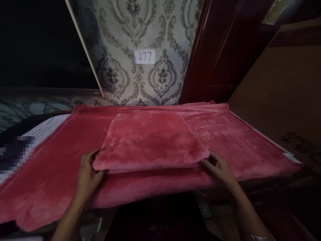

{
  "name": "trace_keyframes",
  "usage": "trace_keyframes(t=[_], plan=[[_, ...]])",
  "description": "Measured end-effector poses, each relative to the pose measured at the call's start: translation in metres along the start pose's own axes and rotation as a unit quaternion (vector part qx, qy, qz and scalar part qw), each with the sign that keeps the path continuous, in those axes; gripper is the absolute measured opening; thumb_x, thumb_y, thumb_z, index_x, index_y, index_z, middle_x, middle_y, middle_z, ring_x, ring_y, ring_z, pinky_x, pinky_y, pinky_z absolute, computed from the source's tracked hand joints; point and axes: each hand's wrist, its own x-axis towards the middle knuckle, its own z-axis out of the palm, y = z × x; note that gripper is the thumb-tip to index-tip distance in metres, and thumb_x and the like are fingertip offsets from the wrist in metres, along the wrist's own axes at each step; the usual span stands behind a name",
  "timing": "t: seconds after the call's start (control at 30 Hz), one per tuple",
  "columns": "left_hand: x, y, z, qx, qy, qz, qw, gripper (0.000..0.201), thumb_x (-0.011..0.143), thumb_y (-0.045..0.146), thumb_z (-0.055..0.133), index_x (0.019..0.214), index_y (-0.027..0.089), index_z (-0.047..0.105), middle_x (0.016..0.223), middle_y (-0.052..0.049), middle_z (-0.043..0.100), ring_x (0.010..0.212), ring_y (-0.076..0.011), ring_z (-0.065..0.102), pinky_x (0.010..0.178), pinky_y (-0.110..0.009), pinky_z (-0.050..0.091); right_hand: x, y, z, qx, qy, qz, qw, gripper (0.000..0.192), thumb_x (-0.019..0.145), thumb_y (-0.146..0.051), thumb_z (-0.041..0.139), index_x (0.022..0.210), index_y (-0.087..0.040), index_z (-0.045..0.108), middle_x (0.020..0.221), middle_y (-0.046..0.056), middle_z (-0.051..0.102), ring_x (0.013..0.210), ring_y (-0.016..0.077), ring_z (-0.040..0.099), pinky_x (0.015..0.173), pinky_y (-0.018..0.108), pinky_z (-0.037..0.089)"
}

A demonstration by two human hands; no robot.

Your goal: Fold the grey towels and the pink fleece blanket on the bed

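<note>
A folded red plush cloth (152,140) lies on a larger spread of red plush blanket (240,140) that covers the table. My left hand (89,172) grips the near left corner of the folded cloth, thumb below and fingers at its side. On the opposite side, my right hand (218,165) pinches the near right corner. The cloth's near edge is slightly raised above the blanket, while its far part rests flat.
Behind the table, a patterned wall carries a paper label (144,56) reading 277. A dark screen (45,47) stands at the left. A striped cloth (51,127) shows beside the blanket. A large cardboard box (283,90) and a dark red panel (220,43) stand at the right.
</note>
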Motion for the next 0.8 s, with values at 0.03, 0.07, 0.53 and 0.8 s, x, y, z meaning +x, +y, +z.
trace_keyframes(t=[0.03,0.07,0.53,0.8], plan=[[-0.001,-0.001,0.0,0.002,0.007,-0.009,1.0,0.048,0.071,0.042,0.062,0.114,0.022,0.059,0.112,-0.011,0.063,0.104,-0.031,0.061,0.092,-0.045,0.052,-0.002,-0.002,0.0,0.012,-0.008,0.008,1.0,0.044,0.067,-0.056,0.076,0.093,-0.021,0.072,0.094,0.008,0.074,0.09,0.0274,0.066,0.083,0.038,0.054],[-0.002,-0.001,-0.001,-0.001,0.01,-0.013,1.0,0.045,0.071,0.045,0.063,0.109,0.022,0.06,0.109,-0.01,0.063,0.102,-0.0307,0.062,0.09,-0.045,0.053,-0.004,-0.004,0.0,0.029,-0.017,0.017,0.999,0.044,0.067,-0.057,0.077,0.093,-0.021,0.071,0.093,0.007,0.074,0.09,0.0271,0.066,0.082,0.037,0.054],[0.009,-0.006,-0.022,-0.042,-0.016,0.001,0.999,0.038,0.082,0.059,0.057,0.097,0.025,0.066,0.116,-0.008,0.063,0.111,-0.0308,0.06,0.101,-0.05,0.05,-0.008,-0.015,0.015,0.095,0.008,0.106,0.99,0.059,0.057,-0.075,0.076,0.059,-0.02,0.054,0.052,-0.002,0.047,0.05,0.0119,0.044,0.05,0.025,0.036],[-0.011,-0.022,-0.02,-0.151,-0.125,-0.142,0.97,0.059,0.07,0.068,0.07,0.111,0.026,0.071,0.133,-0.009,0.065,0.134,-0.0352,0.052,0.114,-0.049,0.041,-0.009,0.001,0.01,0.114,-0.041,0.149,0.981,0.059,0.062,-0.076,0.074,0.065,-0.02,0.057,0.053,-0.002,0.049,0.05,0.012,0.043,0.048,0.024,0.033]])
